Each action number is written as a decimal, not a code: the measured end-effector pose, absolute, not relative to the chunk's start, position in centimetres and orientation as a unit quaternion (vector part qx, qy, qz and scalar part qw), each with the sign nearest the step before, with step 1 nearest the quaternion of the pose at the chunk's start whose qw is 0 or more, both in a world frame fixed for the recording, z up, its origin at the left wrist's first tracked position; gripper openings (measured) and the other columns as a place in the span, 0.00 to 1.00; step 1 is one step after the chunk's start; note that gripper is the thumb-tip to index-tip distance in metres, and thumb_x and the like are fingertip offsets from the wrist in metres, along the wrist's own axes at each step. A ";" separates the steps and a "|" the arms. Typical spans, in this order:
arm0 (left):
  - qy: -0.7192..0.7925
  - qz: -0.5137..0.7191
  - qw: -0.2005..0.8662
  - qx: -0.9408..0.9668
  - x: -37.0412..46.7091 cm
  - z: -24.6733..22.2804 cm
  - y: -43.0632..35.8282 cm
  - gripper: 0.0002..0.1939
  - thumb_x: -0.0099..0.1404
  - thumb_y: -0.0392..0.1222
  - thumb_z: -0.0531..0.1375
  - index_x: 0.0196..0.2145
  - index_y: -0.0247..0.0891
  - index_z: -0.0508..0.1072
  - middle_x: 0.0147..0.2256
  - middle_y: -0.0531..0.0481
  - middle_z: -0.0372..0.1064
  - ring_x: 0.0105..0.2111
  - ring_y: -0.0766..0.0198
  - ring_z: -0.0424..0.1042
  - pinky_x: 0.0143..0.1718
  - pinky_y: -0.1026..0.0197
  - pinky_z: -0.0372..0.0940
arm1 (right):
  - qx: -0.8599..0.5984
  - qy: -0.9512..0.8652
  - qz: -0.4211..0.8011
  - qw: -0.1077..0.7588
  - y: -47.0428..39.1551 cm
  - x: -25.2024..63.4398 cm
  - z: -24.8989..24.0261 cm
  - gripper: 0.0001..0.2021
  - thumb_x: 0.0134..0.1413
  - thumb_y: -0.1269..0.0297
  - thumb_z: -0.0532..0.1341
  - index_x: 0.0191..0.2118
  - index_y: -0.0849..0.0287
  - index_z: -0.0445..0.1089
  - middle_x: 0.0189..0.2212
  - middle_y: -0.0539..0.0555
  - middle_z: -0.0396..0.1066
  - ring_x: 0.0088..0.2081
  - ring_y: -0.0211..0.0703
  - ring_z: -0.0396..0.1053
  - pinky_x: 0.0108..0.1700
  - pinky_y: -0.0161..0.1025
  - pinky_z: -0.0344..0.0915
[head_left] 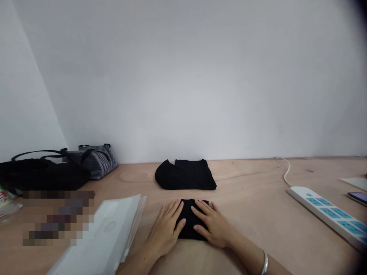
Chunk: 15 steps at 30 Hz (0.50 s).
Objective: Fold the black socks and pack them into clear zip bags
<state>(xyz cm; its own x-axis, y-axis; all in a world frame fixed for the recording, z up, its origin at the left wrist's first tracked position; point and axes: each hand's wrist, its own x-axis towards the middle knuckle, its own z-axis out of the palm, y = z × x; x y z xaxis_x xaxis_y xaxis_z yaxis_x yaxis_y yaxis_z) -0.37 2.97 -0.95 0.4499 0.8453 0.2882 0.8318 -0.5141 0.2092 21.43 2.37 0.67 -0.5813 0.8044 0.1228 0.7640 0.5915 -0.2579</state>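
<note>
A folded piece of black cloth [189, 225] lies on the wooden table between my two hands. My left hand [168, 227] rests along its left side, fingers stretched out and pointing away from me. On its right side my right hand [210, 223] lies flat with the fingers spread, over the cloth's edge. The palms hide parts of both sides. Just beyond my fingertips is another folded black cloth item [189, 175], with a rounded part sticking out at its left; neither hand touches it.
White translucent zip bags [106, 229] lie left of my left arm. Farther left are a black bag [43, 175] and a striped bag [100, 160]. A white power strip [329, 214] with its cord runs along the right, near a phone [358, 197]. A wall stands behind the table.
</note>
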 end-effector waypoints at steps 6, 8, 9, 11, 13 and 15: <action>0.669 0.176 -0.123 0.712 -4.3 4.2 2.3 0.17 0.63 0.46 0.47 0.42 0.37 0.68 0.45 0.41 0.66 0.46 0.52 0.62 0.45 0.51 0.56 | -0.587 -0.795 -0.015 0.153 2.4 22.4 1.2 0.29 0.56 0.45 0.41 0.52 0.61 0.62 0.48 0.66 0.62 0.48 0.59 0.58 0.49 0.58 0.48; 0.728 0.140 -0.124 0.660 -6.5 5.3 1.8 0.17 0.61 0.48 0.47 0.39 0.35 0.67 0.42 0.40 0.66 0.44 0.48 0.63 0.41 0.49 0.58 | -0.618 -0.764 -0.047 0.179 2.6 22.8 1.5 0.28 0.57 0.46 0.40 0.43 0.61 0.69 0.39 0.65 0.67 0.43 0.57 0.62 0.46 0.56 0.51; 0.749 0.123 -0.104 0.642 -7.5 5.5 1.6 0.18 0.61 0.50 0.47 0.38 0.35 0.67 0.40 0.40 0.66 0.42 0.47 0.64 0.38 0.49 0.59 | -0.620 -0.758 -0.057 0.196 2.7 23.0 1.6 0.28 0.58 0.47 0.40 0.40 0.61 0.70 0.37 0.64 0.67 0.42 0.56 0.62 0.46 0.55 0.52; 0.776 0.099 -0.053 0.620 -9.3 5.3 1.3 0.19 0.60 0.54 0.46 0.36 0.36 0.66 0.37 0.40 0.66 0.40 0.47 0.66 0.35 0.52 0.60 | -0.593 -0.769 -0.067 0.228 2.9 23.2 1.9 0.25 0.58 0.49 0.42 0.40 0.60 0.70 0.40 0.63 0.66 0.45 0.54 0.61 0.49 0.54 0.50; 0.782 0.083 -0.015 0.618 -10.6 4.5 1.1 0.18 0.62 0.52 0.44 0.33 0.37 0.65 0.34 0.42 0.66 0.37 0.50 0.68 0.32 0.55 0.61 | -0.540 -0.806 -0.056 0.236 3.1 23.3 2.0 0.23 0.56 0.48 0.46 0.47 0.57 0.66 0.47 0.61 0.63 0.50 0.54 0.56 0.54 0.54 0.43; 0.774 0.067 -0.013 0.630 -11.3 3.8 1.1 0.15 0.63 0.48 0.44 0.29 0.38 0.65 0.32 0.44 0.66 0.35 0.54 0.69 0.32 0.57 0.61 | -0.491 -0.846 -0.024 0.209 3.2 23.2 1.9 0.25 0.55 0.47 0.47 0.53 0.55 0.61 0.54 0.58 0.57 0.56 0.54 0.49 0.56 0.55 0.36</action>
<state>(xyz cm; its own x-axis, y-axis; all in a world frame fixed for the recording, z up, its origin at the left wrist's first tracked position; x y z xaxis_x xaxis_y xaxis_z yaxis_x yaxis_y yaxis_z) -11.31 1.10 3.81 -0.2066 0.9728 0.1046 0.9762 0.1978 0.0885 23.17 3.19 1.91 -0.4314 0.8198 0.3765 0.8398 0.5174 -0.1643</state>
